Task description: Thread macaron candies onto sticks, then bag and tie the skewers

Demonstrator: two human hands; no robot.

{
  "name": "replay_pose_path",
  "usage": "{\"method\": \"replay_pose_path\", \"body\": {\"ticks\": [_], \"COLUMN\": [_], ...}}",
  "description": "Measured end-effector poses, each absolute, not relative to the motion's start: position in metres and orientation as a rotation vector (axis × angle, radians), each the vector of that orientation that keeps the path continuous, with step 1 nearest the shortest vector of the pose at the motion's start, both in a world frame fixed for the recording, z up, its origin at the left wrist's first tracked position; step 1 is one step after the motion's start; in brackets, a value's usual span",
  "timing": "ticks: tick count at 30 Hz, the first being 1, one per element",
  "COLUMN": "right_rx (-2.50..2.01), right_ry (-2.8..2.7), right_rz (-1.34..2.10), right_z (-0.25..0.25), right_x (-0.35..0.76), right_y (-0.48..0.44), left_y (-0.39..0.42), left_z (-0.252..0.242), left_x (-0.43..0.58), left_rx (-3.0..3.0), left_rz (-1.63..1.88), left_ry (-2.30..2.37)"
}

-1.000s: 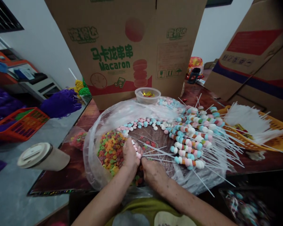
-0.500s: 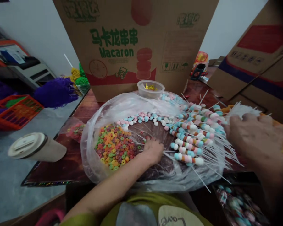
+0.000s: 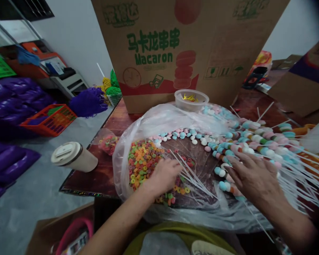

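A clear plastic bag (image 3: 154, 122) lies spread over a round tray on the wooden table. In it are a heap of colourful ring candies (image 3: 142, 161), loose pastel round candies (image 3: 183, 135) and a fan of filled candy skewers (image 3: 257, 141). My left hand (image 3: 163, 174) rests on the ring candies, fingers curled around the ends of several bare white sticks (image 3: 191, 175). My right hand (image 3: 251, 175) lies flat, fingers stretched, on the near skewers.
A tall "Macaron" cardboard box (image 3: 175, 49) stands behind the tray, a small clear bowl (image 3: 191, 99) before it. A lidded paper cup (image 3: 73, 157) lies at the left table edge. An orange basket (image 3: 49, 120) and purple bags (image 3: 13, 106) are left; more boxes right.
My right hand came back from the white sticks at the far right and settled on the skewers. My left hand slid left onto the ring candies. The view shifted left.
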State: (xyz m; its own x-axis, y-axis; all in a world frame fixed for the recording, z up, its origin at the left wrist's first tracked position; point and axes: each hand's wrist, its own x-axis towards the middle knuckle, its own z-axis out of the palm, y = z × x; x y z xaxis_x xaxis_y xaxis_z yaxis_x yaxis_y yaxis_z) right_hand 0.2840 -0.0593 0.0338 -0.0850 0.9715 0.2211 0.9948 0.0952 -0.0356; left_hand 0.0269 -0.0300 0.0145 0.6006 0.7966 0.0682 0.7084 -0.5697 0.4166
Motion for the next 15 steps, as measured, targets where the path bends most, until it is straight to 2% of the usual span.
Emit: {"method": "replay_pose_path", "body": {"ticks": [5,9,12,15], "right_rx": [-2.083,-2.047,-1.935,-1.869], "right_ry": [-2.384,-2.387,-2.412,-2.392], "right_rz": [0.332,0.464,0.541,0.575], "right_z": [0.013,-0.008,-0.005,0.007], "right_x": [0.213,0.188,0.189,0.193], "right_y": [-0.044,-0.036,-0.036,-0.026], "left_y": [0.015,0.060,0.083,0.092], "left_z": [0.020,0.027,0.029,0.029], "left_x": [-0.004,-0.006,0.000,0.005], "left_rx": [1.855,1.725,1.717,1.836], "left_rz": [0.653,0.667,0.573,0.308], "left_ry": [1.781,1.939,1.986,1.986]}}
